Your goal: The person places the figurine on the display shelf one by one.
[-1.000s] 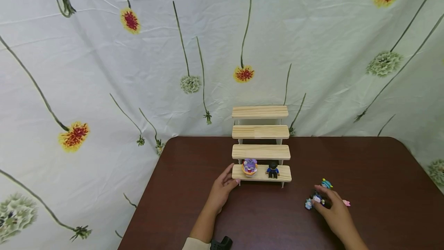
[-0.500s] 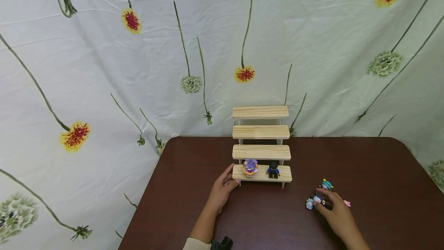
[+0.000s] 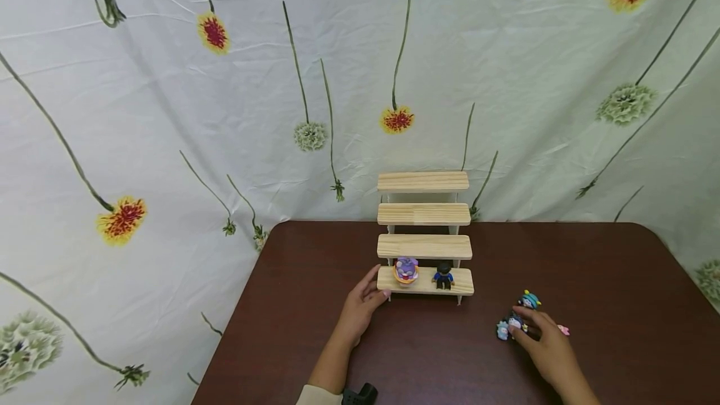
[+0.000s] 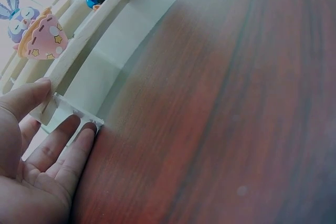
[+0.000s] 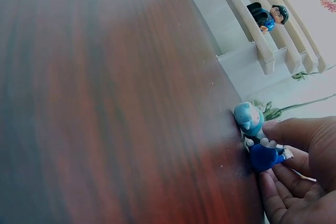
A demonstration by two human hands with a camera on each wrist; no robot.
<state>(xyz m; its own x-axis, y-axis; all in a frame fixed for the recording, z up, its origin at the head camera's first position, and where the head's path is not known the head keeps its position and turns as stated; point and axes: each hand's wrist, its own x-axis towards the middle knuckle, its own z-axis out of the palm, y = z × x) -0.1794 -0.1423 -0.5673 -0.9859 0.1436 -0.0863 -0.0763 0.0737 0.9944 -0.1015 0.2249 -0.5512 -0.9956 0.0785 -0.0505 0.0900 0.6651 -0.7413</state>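
Observation:
My left hand (image 3: 359,310) grips the left end of the lowest board of a stepped wooden display stand (image 3: 424,247), thumb on the board's front edge. On that board sit a purple rabbit figurine (image 3: 405,269) in a pink, star-patterned cup and a black-haired toy figure (image 3: 443,276) in blue. To the stand's right, my right hand (image 3: 545,345) pinches a dark blue figurine (image 5: 263,155) between thumb and fingers, low at the tabletop. A light blue figurine (image 3: 502,330) stands close against its left side; a teal-hatted figurine (image 3: 529,300) is just behind.
A pink figurine (image 3: 563,330) lies right of my right hand, partly hidden by it. The dark brown table (image 3: 315,261) ends at a rounded back edge, where a flowered cloth (image 3: 253,111) hangs. A black band (image 3: 360,394) shows near my left wrist.
The right index finger has come down a little toward the thumb around the dark blue figurine, uncovering more of the teal-hatted one. The left hand and the stand stay put.

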